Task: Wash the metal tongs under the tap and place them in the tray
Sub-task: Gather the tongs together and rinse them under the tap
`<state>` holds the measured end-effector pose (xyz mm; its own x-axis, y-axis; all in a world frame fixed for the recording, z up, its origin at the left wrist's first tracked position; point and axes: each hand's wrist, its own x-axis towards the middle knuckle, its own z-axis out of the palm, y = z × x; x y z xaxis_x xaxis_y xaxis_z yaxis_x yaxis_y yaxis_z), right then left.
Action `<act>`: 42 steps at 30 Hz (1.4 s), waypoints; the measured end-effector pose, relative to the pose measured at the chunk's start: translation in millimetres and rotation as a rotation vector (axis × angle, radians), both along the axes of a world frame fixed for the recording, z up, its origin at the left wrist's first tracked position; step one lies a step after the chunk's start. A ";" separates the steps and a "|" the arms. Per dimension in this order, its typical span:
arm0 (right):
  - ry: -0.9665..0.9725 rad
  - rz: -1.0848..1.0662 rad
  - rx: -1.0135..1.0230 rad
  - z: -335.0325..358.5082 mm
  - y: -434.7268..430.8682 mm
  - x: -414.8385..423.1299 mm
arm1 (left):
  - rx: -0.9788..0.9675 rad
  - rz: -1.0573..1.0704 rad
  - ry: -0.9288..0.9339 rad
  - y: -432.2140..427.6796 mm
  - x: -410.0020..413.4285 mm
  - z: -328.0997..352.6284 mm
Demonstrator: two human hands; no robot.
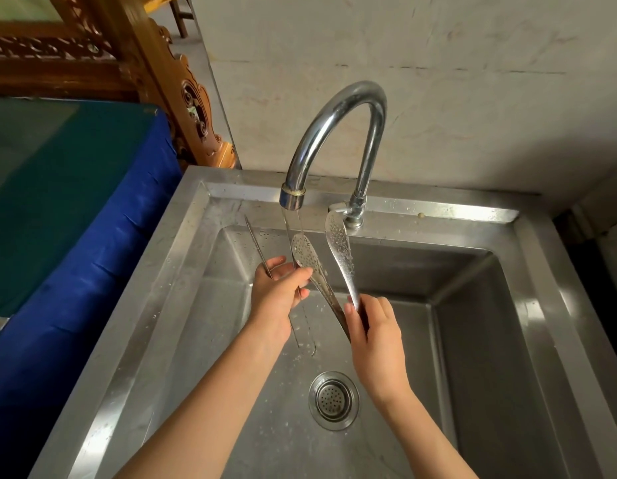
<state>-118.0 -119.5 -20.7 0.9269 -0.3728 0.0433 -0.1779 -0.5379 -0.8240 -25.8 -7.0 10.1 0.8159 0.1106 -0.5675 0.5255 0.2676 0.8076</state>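
Observation:
Metal tongs with two perforated spoon-shaped blades, the left blade (305, 254) and the right blade (340, 243), stand upright over the steel sink (182, 271). My right hand (372, 337) grips them at the lower, joined end. The left blade is under the water stream falling from the curved chrome tap (334, 115). My left hand (279, 299) is closed around a thin metal rod (255, 242) that points up and left. Its thumb and fingertips touch the left arm of the tongs. No tray is in view.
The drain strainer (334, 400) lies in the wet basin floor below my hands. A blue-covered table with a green top (75, 202) stands left of the sink. A carved wooden frame (193, 108) is behind it, and a plain wall is behind the tap.

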 end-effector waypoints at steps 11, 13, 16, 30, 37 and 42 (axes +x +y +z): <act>0.319 0.315 0.245 4.1 -5.4 4.5 | -0.071 0.016 0.071 18.6 10.4 -4.8; 0.319 0.339 0.388 6.3 -7.2 5.9 | -0.085 0.007 0.070 21.4 12.4 -4.9; 0.273 0.266 0.318 6.8 -8.5 11.2 | -0.091 -0.060 0.040 26.7 13.1 -3.3; 0.146 0.042 0.015 15.9 8.1 5.0 | -0.149 -0.014 -0.122 14.3 -20.7 -16.6; 0.182 -0.020 -0.099 17.3 25.5 -1.7 | -0.274 0.064 -0.060 -5.6 -28.8 -20.0; 0.234 -0.085 -0.055 17.6 32.9 -4.3 | -0.273 0.013 -0.093 -9.7 -26.9 -27.9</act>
